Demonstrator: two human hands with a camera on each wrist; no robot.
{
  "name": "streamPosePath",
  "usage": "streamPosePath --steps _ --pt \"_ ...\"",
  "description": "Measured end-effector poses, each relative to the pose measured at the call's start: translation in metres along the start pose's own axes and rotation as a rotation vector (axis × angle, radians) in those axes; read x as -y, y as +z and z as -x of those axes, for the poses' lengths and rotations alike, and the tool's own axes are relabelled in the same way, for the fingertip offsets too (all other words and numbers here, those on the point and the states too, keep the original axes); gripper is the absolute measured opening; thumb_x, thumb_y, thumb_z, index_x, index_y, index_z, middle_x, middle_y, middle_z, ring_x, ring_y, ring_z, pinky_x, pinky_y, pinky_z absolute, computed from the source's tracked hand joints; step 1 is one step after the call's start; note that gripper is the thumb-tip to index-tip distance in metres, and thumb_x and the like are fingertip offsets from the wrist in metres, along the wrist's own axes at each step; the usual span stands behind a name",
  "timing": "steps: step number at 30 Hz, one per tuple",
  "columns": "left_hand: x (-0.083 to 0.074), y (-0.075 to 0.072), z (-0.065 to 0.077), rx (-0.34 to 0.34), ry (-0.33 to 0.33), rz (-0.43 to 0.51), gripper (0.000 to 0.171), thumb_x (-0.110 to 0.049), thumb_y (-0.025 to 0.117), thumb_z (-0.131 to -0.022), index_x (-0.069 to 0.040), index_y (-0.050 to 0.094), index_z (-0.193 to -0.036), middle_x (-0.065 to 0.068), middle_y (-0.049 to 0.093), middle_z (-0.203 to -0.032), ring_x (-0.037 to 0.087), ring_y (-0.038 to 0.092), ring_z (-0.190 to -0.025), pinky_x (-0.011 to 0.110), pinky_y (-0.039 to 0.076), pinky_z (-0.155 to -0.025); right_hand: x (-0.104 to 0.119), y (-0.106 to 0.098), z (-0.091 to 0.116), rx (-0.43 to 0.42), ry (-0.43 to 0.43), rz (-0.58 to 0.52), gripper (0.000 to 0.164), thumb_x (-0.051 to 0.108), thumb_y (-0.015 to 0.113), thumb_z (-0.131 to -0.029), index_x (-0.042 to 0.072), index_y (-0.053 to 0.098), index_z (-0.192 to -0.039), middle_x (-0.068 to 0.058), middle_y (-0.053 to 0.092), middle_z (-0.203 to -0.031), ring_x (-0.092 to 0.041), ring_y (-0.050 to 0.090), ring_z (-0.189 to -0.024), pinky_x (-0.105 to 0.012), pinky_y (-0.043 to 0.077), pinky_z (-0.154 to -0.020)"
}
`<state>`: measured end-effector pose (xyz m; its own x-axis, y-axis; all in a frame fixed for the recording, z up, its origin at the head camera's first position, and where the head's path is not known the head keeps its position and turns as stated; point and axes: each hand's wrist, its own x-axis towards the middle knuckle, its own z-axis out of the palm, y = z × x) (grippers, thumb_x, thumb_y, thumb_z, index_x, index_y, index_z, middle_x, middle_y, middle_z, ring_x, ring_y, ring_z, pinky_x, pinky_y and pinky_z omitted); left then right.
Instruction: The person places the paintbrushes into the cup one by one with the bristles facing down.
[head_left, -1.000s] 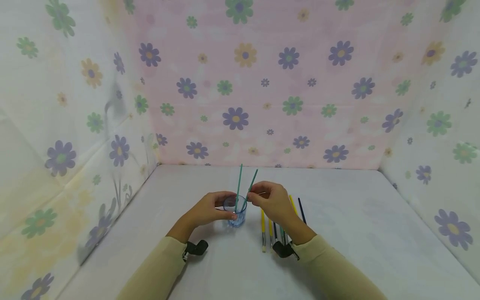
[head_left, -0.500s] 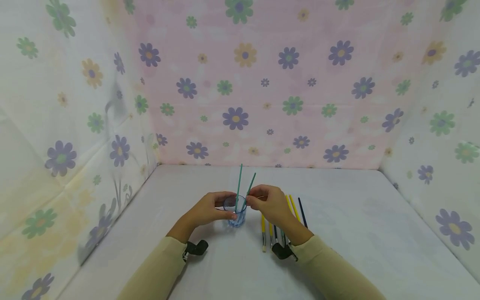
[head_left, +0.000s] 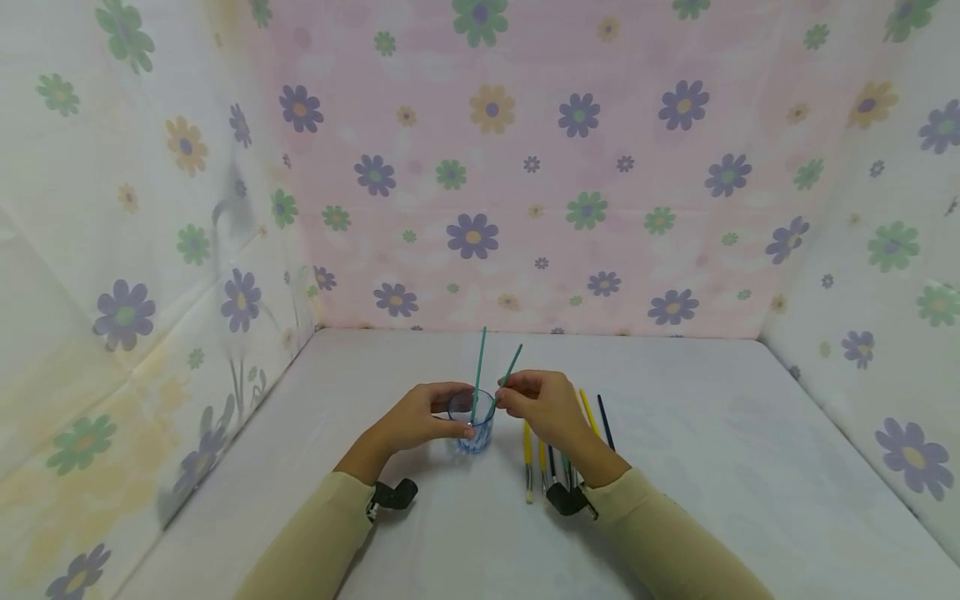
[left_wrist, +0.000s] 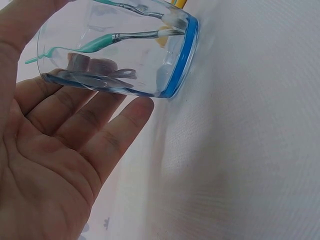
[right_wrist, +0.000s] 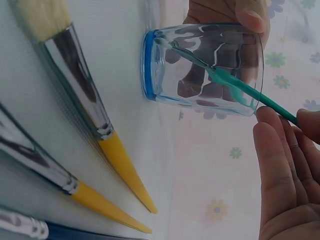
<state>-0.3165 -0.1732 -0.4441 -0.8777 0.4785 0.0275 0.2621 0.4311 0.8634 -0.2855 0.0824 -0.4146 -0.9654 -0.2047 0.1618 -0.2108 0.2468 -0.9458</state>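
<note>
Head view: the table (head_left: 750,450) extends past 3 o'clock; its far edge lies at 12, well beyond the glass (head_left: 482,438). The left hand (head_left: 408,422) grips the glass from 9 o'clock; the right hand (head_left: 547,408), at 3, pinches a slanted green brush (head_left: 513,361). A second green brush (head_left: 480,362) leans inside.

Left wrist view: both bristle ends and the blue base (left_wrist: 181,65) show distinctly.

Right wrist view: yellow brushes (right_wrist: 123,165) lie toward 7 o'clock.

The cup (right_wrist: 190,85) looks smooth, the brush ferrules (right_wrist: 77,82) shiny metal.
</note>
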Motion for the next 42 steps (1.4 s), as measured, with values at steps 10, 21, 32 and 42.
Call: streamPosePath --steps 10,21,32,42 --pt "-0.003 0.001 0.001 -0.012 -0.004 -0.023 0.072 -0.039 0.091 -0.08 -0.021 0.06 -0.143 -0.006 0.069 -0.134 0.019 0.064 -0.128 0.047 0.049 -0.112 -0.001 -0.007 -0.003 -0.018 0.006 -0.059 0.021 0.018 0.076 -0.095 0.007 0.076 -0.113 -0.009 0.078 -0.108 -0.022 0.077 -0.098 -0.032 0.063 -0.08" --pt "-0.003 0.001 0.0 -0.007 -0.006 -0.037 0.074 -0.038 0.091 -0.08 -0.02 0.06 -0.144 -0.004 0.068 -0.137 0.019 0.063 -0.129 0.046 0.05 -0.111 0.003 -0.022 -0.005 -0.014 0.024 -0.085 0.028 0.017 0.072 -0.098 0.006 0.072 -0.124 -0.017 0.074 -0.12 -0.022 0.077 -0.101 -0.032 0.062 -0.084" --pt "-0.001 0.001 0.0 -0.016 -0.005 -0.044 0.076 -0.042 0.092 -0.077 -0.022 0.06 -0.143 -0.007 0.068 -0.135 0.017 0.063 -0.128 0.045 0.05 -0.11 0.011 -0.047 -0.006 -0.034 0.0 -0.128 0.032 0.02 0.076 -0.096 0.006 0.072 -0.124 -0.021 0.072 -0.123 -0.03 0.076 -0.106 -0.038 0.062 -0.087" --pt "-0.001 -0.001 0.0 -0.007 0.001 -0.043 0.08 -0.046 0.092 -0.076 -0.021 0.059 -0.145 -0.006 0.067 -0.136 0.019 0.063 -0.13 0.045 0.05 -0.11 0.021 -0.077 -0.004 -0.061 0.007 -0.124 0.035 0.023 0.077 -0.095 0.005 0.07 -0.125 -0.022 0.071 -0.125 -0.027 0.076 -0.107 -0.036 0.062 -0.088"
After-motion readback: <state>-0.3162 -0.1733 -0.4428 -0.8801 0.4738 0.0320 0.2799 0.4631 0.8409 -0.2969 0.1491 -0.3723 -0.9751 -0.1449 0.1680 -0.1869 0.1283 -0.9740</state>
